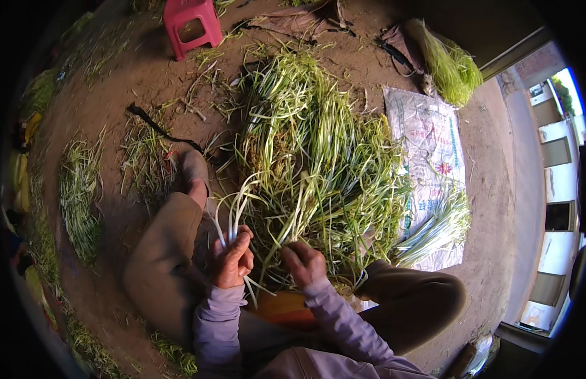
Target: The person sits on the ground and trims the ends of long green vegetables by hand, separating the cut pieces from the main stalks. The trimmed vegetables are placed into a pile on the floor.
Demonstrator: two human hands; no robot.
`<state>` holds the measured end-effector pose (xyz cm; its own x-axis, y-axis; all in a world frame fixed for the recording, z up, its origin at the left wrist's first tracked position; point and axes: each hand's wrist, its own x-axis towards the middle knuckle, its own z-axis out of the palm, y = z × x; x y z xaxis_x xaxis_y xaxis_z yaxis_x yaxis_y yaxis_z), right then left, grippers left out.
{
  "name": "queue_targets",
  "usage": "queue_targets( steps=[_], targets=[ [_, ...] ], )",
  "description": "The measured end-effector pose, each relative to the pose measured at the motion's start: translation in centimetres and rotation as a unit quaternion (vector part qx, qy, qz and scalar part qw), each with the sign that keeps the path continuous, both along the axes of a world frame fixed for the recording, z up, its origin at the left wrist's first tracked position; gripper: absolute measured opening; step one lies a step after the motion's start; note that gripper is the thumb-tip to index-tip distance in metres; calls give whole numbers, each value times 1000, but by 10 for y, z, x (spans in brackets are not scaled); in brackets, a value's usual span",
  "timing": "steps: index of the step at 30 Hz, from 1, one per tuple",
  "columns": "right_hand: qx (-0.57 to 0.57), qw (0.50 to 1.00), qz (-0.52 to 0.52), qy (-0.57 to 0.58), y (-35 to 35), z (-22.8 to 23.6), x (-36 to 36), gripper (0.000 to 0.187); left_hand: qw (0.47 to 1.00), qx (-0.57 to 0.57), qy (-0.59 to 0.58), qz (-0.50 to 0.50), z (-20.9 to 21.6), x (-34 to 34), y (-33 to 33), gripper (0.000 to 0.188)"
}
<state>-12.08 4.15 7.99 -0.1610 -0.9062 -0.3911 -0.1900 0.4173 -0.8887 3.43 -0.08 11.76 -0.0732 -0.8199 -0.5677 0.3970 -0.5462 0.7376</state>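
A few long white-stemmed leafy greens [234,211], like young garlic shoots, stand up from my left hand [229,260], which is closed around them. Thin white ends hang below that hand. My right hand [304,264] is closed at the near edge of a big heap of loose green and yellowing stalks [318,126]. Pale leaves meet its fingertips, but what it pinches is hidden. The heap spreads over the ground in front of me, between my bent legs. To its right, a neat bundle of white-stemmed greens [435,230] lies on a printed white sack [425,120].
A pink plastic stool [192,28] stands at the far left. More greens [81,199] lie in a pile on the dirt floor at left. A yellow-green bunch [447,66] rests at the far right. My bare foot [195,174] is beside a black strap [157,126].
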Motion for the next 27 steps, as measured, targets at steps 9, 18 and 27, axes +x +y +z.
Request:
queue_targets(
  steps=[9, 18, 27],
  targets=[
    [-11, 926, 317, 206, 29, 6, -25, 24, 1000, -8, 18, 3, 3, 6, -1, 22],
    [-124, 913, 163, 353, 3, -76, 2, 18, 998, 6, 29, 46, 1, 15, -1, 24],
    [144, 989, 13, -17, -25, -326, 56, 23, 999, 20, -5, 48, 1, 1, -11, 34]
  ],
)
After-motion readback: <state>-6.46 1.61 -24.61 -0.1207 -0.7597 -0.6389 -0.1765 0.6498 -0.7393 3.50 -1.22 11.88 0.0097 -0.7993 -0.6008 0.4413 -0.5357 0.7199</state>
